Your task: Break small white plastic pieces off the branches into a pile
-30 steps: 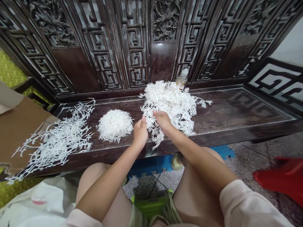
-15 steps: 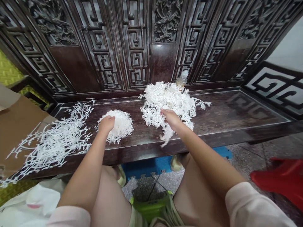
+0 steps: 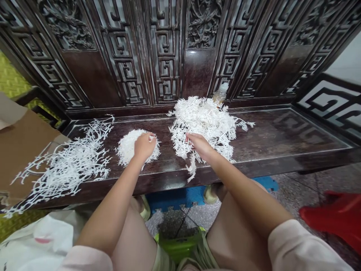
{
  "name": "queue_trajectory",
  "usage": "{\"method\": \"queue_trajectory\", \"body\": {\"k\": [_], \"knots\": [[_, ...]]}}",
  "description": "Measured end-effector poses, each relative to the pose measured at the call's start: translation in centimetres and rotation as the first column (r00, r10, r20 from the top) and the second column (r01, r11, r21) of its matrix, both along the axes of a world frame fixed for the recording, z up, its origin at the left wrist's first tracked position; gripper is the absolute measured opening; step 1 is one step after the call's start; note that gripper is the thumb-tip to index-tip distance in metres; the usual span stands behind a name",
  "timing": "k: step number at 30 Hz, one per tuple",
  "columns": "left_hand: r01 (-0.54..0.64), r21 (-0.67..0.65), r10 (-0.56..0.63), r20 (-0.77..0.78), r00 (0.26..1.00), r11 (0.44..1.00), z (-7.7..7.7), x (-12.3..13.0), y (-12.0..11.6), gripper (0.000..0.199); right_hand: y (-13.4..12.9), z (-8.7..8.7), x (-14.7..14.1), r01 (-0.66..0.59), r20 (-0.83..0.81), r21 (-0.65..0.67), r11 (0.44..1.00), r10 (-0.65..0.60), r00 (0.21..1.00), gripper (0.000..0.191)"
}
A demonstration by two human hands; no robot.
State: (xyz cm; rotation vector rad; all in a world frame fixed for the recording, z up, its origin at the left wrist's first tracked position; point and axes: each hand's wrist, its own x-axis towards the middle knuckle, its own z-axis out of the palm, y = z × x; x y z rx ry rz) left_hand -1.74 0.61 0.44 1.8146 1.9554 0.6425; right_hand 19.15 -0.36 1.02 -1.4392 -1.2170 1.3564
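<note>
On the dark wooden bench (image 3: 262,139) lie three heaps of white, branching, twig-like pieces. My left hand (image 3: 144,146) hovers over or rests on the small round heap (image 3: 126,146), its fingers curled together; a speck of white shows by the fingertips, too small to name. At the near left side of the big heap (image 3: 203,116), my right hand (image 3: 199,146) pinches a white branched sprig, partly hidden by the fingers. Below that hand, a loose sprig (image 3: 192,169) hangs over the bench's front edge. Long bare white branches (image 3: 73,165) form the heap at the left.
A clear bottle with a white cap (image 3: 222,90) stands behind the big heap, against the carved wooden backrest (image 3: 197,71). Cardboard (image 3: 31,139) lies at the left, above a white bag (image 3: 47,233). A red plastic stool (image 3: 332,214) is on the floor at right.
My left hand has moved right across the small heap. My right hand has shifted slightly left along the big heap's edge. The view has tilted a little.
</note>
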Motion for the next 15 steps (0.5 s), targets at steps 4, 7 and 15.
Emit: {"method": "queue_trajectory", "body": {"k": [4, 7, 15], "knots": [[0.368, -0.121, -0.25, 0.541, 0.803, 0.922, 0.7, 3.6, -2.7, 0.043, -0.3, 0.1, -0.3, -0.005, -0.022, 0.003, 1.0, 0.005, 1.0, 0.036], [0.434, -0.168, -0.203, 0.7, 0.684, 0.885, 0.4, 5.4, -3.8, 0.044, -0.3, -0.1, -0.4, -0.005, -0.022, 0.02, 1.0, 0.005, 1.0, 0.036], [0.46, -0.241, -0.062, 0.833, 0.55, 0.854, 0.3, 6.2, -4.0, 0.042, -0.6, 0.0, -1.0, -0.01, 0.006, 0.045, 0.999, 0.01, 1.0, 0.035]]}}
